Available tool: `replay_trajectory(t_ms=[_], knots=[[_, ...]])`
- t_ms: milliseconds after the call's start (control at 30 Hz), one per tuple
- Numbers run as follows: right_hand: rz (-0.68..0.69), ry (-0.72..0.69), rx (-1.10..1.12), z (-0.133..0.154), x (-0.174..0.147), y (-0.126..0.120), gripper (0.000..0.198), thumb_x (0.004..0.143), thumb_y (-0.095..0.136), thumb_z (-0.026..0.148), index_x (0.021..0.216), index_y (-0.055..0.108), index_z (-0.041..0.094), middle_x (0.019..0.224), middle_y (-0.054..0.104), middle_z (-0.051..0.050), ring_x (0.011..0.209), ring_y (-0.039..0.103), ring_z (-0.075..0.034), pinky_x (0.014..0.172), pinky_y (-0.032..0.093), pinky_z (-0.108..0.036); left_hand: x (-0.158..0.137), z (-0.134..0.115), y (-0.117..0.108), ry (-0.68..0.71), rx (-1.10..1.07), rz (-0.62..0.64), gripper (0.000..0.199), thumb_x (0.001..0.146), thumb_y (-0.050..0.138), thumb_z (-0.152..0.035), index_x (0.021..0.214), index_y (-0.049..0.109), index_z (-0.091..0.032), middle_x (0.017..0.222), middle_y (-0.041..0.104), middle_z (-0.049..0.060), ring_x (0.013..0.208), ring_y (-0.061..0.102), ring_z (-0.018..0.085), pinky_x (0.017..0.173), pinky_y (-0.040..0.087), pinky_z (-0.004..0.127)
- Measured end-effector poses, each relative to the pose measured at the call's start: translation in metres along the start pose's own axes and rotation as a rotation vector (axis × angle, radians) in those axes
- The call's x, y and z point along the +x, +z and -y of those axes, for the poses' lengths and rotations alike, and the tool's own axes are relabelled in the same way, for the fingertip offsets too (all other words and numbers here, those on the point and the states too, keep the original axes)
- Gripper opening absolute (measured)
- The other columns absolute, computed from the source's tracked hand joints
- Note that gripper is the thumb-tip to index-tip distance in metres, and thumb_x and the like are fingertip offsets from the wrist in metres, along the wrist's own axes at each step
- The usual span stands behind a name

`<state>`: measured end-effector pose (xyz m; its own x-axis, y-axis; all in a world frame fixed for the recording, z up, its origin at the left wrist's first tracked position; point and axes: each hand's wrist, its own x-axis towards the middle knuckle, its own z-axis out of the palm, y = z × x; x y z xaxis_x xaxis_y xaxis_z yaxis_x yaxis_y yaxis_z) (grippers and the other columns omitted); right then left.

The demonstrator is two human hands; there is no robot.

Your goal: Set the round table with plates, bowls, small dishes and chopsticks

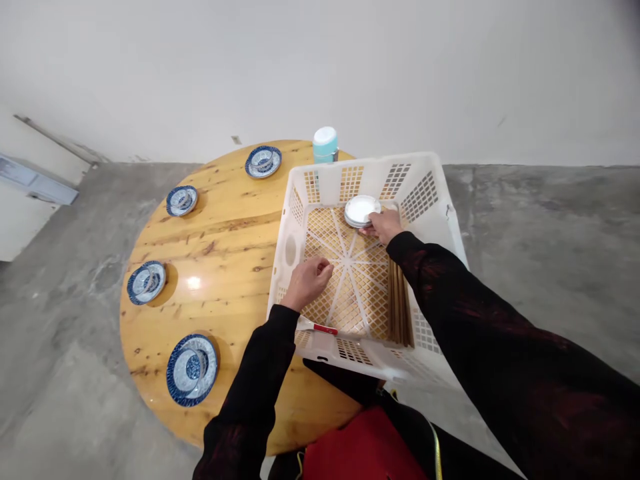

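My right hand reaches into a white plastic basket and grips the edge of a short stack of small white plates. Over the left part of the basket hovers my left hand, its fingers curled together, with nothing visible in them. Below my right forearm, a bundle of brown chopsticks lies along the basket's right side. A utensil with a red handle rests by the near left corner; my left wrist is close to it.
The basket stands on a round wooden table, its right side reaching past the tabletop. Blue-rimmed plates with clear glass bowls, such as this plate and another plate, line the table's left edge. A light-blue container stands behind the basket.
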<state>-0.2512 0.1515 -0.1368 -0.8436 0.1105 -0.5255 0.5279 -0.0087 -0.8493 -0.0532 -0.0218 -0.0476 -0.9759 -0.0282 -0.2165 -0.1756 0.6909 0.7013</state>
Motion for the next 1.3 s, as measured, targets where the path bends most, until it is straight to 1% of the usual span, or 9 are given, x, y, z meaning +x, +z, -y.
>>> replay_trajectory(t_ms=[200, 300, 367, 500, 633, 800, 967, 1133, 1300], knots=[[-0.082, 0.067, -0.026, 0.011, -0.026, 0.01, 0.024, 0.088, 0.055, -0.006, 0.109, 0.062, 0.005, 0.065, 0.058, 0.003, 0.054, 0.058, -0.011, 0.05, 0.055, -0.021, 0.02, 0.0, 0.008, -0.041, -0.017, -0.028, 0.02, 0.097, 0.052, -0.024, 0.084, 0.066, -0.016, 0.081, 0.07, 0.002, 0.079, 0.063, 0.015, 0.076, 0.046, 0.027], [-0.016, 0.039, -0.027, 0.018, -0.055, 0.017, 0.02, 0.087, 0.055, -0.007, 0.096, 0.062, 0.009, 0.066, 0.061, 0.002, 0.054, 0.059, -0.01, 0.049, 0.056, -0.02, 0.025, -0.003, 0.008, -0.063, -0.033, -0.06, 0.021, 0.1, 0.051, -0.028, 0.089, 0.066, -0.018, 0.087, 0.073, 0.004, 0.088, 0.067, 0.018, 0.082, 0.049, 0.028], [0.05, -0.028, -0.011, 0.026, -0.076, 0.022, 0.02, 0.088, 0.054, -0.007, 0.085, 0.059, 0.012, 0.067, 0.064, 0.0, 0.052, 0.06, -0.009, 0.05, 0.056, -0.019, 0.028, -0.004, 0.003, -0.08, -0.106, -0.138, 0.02, 0.101, 0.054, -0.035, 0.104, 0.066, -0.019, 0.102, 0.076, 0.007, 0.101, 0.07, 0.02, 0.088, 0.051, 0.029], [0.18, -0.135, -0.006, 0.045, -0.123, 0.036, 0.024, 0.081, 0.059, -0.01, 0.076, 0.063, 0.013, 0.067, 0.067, -0.003, 0.047, 0.061, -0.01, 0.046, 0.057, -0.019, 0.025, -0.005, -0.024, -0.071, -0.268, -0.267, 0.038, 0.105, 0.052, -0.046, 0.127, 0.059, -0.016, 0.132, 0.071, 0.019, 0.119, 0.068, 0.027, 0.101, 0.052, 0.036], [0.308, -0.223, -0.066, 0.054, -0.17, 0.065, 0.024, 0.076, 0.063, -0.01, 0.075, 0.068, 0.013, 0.069, 0.07, -0.004, 0.048, 0.063, -0.011, 0.044, 0.058, -0.02, 0.003, 0.008, -0.062, -0.063, -0.365, -0.289, 0.042, 0.107, 0.049, -0.05, 0.131, 0.057, -0.017, 0.126, 0.072, 0.018, 0.117, 0.07, 0.03, 0.107, 0.052, 0.042], [0.416, -0.248, -0.173, 0.042, -0.211, 0.129, 0.016, 0.081, 0.065, -0.005, 0.081, 0.069, 0.01, 0.066, 0.069, -0.005, 0.048, 0.064, -0.013, 0.047, 0.059, -0.022, -0.029, 0.068, -0.109, -0.086, -0.53, -0.309, 0.034, 0.106, 0.05, -0.043, 0.127, 0.059, -0.018, 0.099, 0.074, 0.01, 0.088, 0.075, 0.024, 0.093, 0.06, 0.041], [0.508, -0.062, -0.358, 0.011, -0.233, 0.216, 0.013, 0.094, 0.058, -0.002, 0.087, 0.065, 0.008, 0.06, 0.068, -0.006, 0.047, 0.063, -0.012, 0.049, 0.055, -0.019, -0.048, 0.16, -0.14, -0.206, -0.659, -0.323, 0.03, 0.102, 0.052, -0.036, 0.119, 0.061, -0.013, 0.09, 0.073, 0.009, 0.072, 0.073, 0.02, 0.074, 0.062, 0.034], [0.469, 0.088, -0.52, -0.035, -0.228, 0.288, 0.01, 0.094, 0.058, -0.001, 0.09, 0.064, 0.005, 0.056, 0.065, -0.008, 0.047, 0.063, -0.016, 0.047, 0.051, -0.021, -0.049, 0.243, -0.148, -0.377, -0.681, -0.312, 0.025, 0.098, 0.053, -0.03, 0.111, 0.064, -0.011, 0.082, 0.071, 0.007, 0.068, 0.07, 0.018, 0.07, 0.061, 0.031], [0.419, 0.137, -0.548, -0.07, -0.209, 0.329, 0.016, 0.088, 0.058, -0.005, 0.098, 0.067, 0.003, 0.053, 0.061, -0.005, 0.045, 0.06, -0.016, 0.046, 0.051, -0.023, -0.034, 0.292, -0.147, -0.485, -0.653, -0.238, 0.028, 0.095, 0.057, -0.03, 0.115, 0.067, -0.012, 0.084, 0.074, 0.008, 0.07, 0.071, 0.019, 0.075, 0.061, 0.032]])
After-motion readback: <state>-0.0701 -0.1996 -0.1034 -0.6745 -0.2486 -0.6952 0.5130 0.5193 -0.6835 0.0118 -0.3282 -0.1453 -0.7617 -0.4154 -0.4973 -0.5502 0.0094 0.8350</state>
